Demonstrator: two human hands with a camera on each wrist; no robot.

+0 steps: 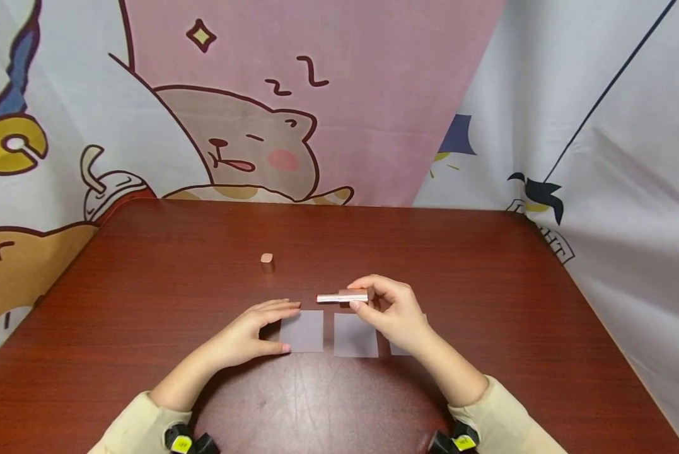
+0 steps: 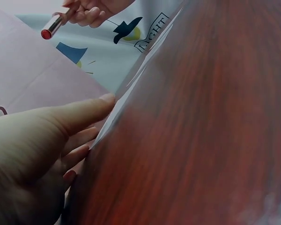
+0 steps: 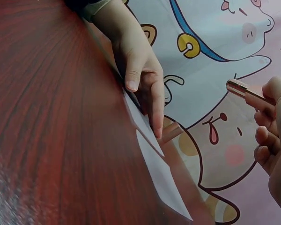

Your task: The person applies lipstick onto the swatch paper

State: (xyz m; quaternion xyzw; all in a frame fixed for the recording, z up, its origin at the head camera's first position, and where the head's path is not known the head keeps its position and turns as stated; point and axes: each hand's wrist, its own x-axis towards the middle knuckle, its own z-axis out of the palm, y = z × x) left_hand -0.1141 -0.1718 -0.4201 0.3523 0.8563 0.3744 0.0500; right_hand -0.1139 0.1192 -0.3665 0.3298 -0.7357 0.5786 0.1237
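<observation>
Lipstick [image 1: 340, 297] extends left from the right hand [image 1: 400, 315], which pinches it; left hand [image 1: 244, 336], thumb and fingers spread, sits at the leftmost paper square [image 1: 306, 333].

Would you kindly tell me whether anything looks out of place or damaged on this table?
Nothing stands out. The right hand holds an uncapped lipstick, its cap stands upright on the table, and the paper squares lie in a row. No spill or damage is visible.
</observation>
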